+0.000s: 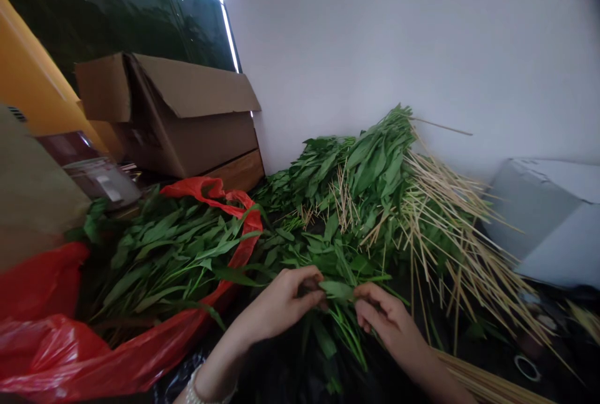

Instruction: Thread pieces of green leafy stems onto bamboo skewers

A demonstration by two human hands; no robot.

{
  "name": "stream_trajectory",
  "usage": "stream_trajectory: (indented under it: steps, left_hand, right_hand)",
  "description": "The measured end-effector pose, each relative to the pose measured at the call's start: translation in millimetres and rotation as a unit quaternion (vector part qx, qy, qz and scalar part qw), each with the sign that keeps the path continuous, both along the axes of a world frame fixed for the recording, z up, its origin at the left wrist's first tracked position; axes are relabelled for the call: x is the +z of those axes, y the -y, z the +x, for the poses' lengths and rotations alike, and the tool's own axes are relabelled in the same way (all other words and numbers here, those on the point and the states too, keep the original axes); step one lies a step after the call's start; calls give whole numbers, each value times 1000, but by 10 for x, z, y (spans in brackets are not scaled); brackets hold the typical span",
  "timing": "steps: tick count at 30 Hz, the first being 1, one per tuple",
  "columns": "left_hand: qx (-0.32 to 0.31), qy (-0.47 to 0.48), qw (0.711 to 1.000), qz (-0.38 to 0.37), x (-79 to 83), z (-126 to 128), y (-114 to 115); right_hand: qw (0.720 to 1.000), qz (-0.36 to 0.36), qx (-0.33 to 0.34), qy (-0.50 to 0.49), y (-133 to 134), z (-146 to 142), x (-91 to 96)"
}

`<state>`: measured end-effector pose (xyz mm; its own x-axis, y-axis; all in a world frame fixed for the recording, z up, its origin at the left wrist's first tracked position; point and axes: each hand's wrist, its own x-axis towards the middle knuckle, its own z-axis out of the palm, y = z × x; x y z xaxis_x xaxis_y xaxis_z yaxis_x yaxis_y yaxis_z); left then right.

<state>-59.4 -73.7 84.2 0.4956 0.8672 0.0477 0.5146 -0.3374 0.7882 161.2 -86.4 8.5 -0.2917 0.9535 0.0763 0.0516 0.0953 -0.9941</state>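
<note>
Left hand (281,305), right hand (387,316): pinching leaf (338,290) between them | step: likely working it singly | next: calls for gentle, steady pinch

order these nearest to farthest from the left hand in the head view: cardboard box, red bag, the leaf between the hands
1. Leaf: nearest, directly between the left hand and right hand.
2. Red bag: off to the left.
3. Cardboard box: farthest, at the back left, beyond the bag.
</note>
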Motion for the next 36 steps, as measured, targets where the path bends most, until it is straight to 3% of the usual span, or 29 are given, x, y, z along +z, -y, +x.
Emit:
stream_trajectory:
  steps: [2,4,9,12,15,18,20,25,30,33,36]
  left_hand:
    - [-25,28,996,-83,33,-4,-36]
    - [-46,40,991,-118,48,-8,-64]
    - [-61,25,991,-116,-19,-22,-86]
    - [-32,-7,997,-68,-109,-24,-96]
    - [-21,-71,997,39,-166,-12,-105]
    - [-10,-164,973,161,-180,7,-95]
    - [-14,-209,956,205,-176,14,-79]
    - [-29,-251,929,269,-181,18,-54]
    - [-13,-265,902,340,-290,46,-59]
    - [1,-243,903,354,-362,84,-42]
    - [48,-184,922,338,-400,86,-67]
  right_hand:
    - [1000,4,9,10,-10,3,15]
    - [1000,9,11,19,-17,8,26]
    - [1000,7,9,28,-13,9,44]
    - [999,10,12,35,-2,3,46]
    - [999,9,13,40,2,-1,26]
    - [999,-1,10,48,-3,-5,3]
    - [999,-4,7,50,-7,-3,-1]
    - [998,0,-1,61,-4,20,14]
    - [997,7,-11,75,-10,26,-35]
    - [996,8,-12,84,-5,-2,-61]
    - [995,13,-13,98,14,-25,-59]
